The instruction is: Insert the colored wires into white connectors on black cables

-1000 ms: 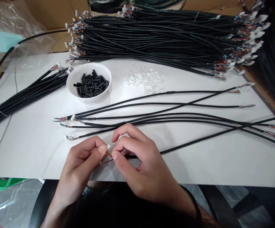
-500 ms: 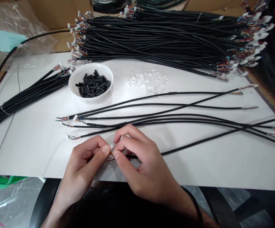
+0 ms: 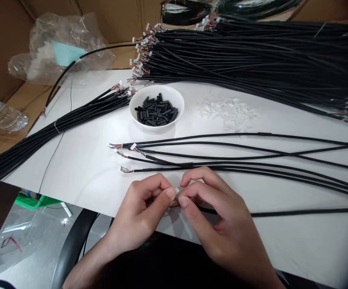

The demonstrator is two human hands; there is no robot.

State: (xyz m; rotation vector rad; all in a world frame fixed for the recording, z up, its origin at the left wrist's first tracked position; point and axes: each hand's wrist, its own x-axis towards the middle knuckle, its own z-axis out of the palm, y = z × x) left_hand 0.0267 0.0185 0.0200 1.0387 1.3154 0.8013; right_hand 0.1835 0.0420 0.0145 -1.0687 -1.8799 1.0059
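- On the left, a tied bundle of black cables (image 3: pixel 56 126) lies on the white table top (image 3: pixel 80 176), away from the hands.
- A white bowl (image 3: pixel 158 89) keeps short black sleeves (image 3: pixel 155 112) together, so they cannot roll.
- The left hand (image 3: pixel 140 212) has thumb and fingers together, clamped on a small white connector (image 3: pixel 177 190) near the table edge.
- The right hand (image 3: pixel 218 212) has fingertips (image 3: pixel 183 201) pinched on thin coloured wires (image 3: pixel 176 204) just beside it, maybe to hold them steady; their black cable (image 3: pixel 297 212) runs right.

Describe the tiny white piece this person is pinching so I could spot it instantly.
Find the white table, then the two hands at its front edge, left hand and right hand. Between their fingertips sits a tiny white connector on thin coloured wires. Unlike the loose white pieces farther back, it alone is held.
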